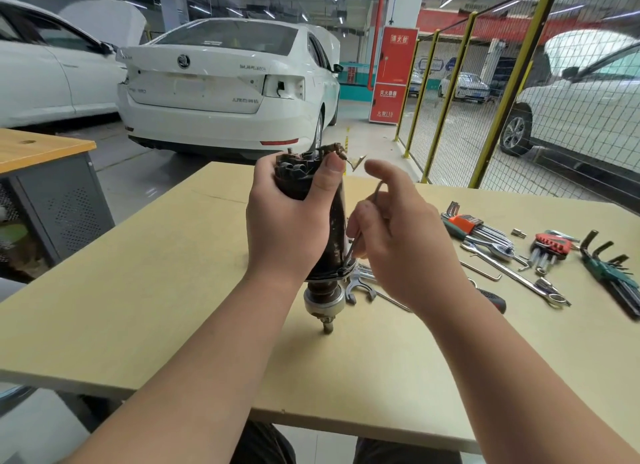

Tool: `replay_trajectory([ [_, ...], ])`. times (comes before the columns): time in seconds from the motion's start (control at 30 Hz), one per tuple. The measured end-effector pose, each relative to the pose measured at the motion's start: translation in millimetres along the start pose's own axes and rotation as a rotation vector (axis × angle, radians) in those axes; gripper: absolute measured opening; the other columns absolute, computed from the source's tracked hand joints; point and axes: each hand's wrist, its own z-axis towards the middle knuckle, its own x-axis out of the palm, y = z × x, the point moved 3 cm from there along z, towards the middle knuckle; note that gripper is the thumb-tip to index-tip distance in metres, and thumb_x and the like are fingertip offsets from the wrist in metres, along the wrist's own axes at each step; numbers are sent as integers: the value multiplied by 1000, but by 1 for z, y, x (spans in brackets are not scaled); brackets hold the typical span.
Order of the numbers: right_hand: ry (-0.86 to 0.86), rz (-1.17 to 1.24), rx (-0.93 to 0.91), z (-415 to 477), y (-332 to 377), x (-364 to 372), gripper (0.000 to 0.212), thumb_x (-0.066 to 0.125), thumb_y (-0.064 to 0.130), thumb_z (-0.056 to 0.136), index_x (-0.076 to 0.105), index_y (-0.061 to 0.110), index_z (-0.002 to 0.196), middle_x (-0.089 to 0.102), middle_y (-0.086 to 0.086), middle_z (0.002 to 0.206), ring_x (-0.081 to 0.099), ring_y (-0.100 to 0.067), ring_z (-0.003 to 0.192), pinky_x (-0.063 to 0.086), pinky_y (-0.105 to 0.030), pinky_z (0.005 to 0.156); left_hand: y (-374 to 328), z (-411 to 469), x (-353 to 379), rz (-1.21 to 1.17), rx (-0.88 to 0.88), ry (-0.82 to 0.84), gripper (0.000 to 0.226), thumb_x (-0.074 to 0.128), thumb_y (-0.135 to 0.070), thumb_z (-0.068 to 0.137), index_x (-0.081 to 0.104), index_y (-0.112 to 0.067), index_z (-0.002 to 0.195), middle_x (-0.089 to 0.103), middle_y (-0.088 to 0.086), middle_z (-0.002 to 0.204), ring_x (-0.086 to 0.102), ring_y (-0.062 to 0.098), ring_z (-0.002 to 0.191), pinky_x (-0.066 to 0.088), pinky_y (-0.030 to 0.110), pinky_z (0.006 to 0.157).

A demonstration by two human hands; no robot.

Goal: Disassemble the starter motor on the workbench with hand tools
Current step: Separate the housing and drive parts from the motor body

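Head view: the left hand [287, 221] has its fingers clenched round the top of the motor [335, 231], which is held upright over the worktop [138, 290]. The right hand [405, 242] pinches a hex key [350, 252] with its tip at the lower seam. The top end seems already uncovered, while the housing and nose are still joined. Other tools [485, 235] lie to the right.

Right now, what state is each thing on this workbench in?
starter motor, upright, shaft end down
left hand, grips the motor's top
right hand, holds the hex key
hex key, tip at the motor's lower rim
orange hex key set, lying flat
green hex key set, fanned out
combination wrench, lying flat
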Motion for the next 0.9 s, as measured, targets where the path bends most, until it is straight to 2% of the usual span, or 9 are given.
replay_trajectory([
  [0.13,24,138,30,0,-5,0,29,47,12,94,35,25,118,65,13,70,61,-10,58,54,-40,63,2,1,-1,-1,-2,13,38,65,-58,76,52,-24,87,60,-31,65,57,-9,61,39,5,57],
  [0.3,12,197,13,2,-6,0,21,46,10,95,40,25,109,64,10,69,59,-8,53,51,-28,55,1,1,-2,-20,-1,5,49,61,-68,67,52,-24,88,61,-30,68,58,-9,63,40,5,57],
  [0.43,28,164,-19,1,-3,1,21,46,9,94,40,25,107,64,8,67,59,-9,54,52,-34,58,2,2,-1,-38,6,1,54,60,-70,64,54,-22,89,62,-22,67,58,-7,63,40,6,58],
  [0.53,32,136,-49,1,1,0,23,46,8,93,40,25,107,63,8,66,59,-11,55,50,-34,59,1,2,-1,-48,12,5,56,60,-69,64,54,-20,92,62,-17,70,58,-7,64,40,7,58],
  [0.9,10,73,-97,1,7,0,24,47,7,93,40,25,107,62,9,65,60,-11,57,51,-40,62,2,2,-2,-67,21,3,59,60,-69,63,55,-18,92,63,-15,71,58,-6,63,41,7,58],
])
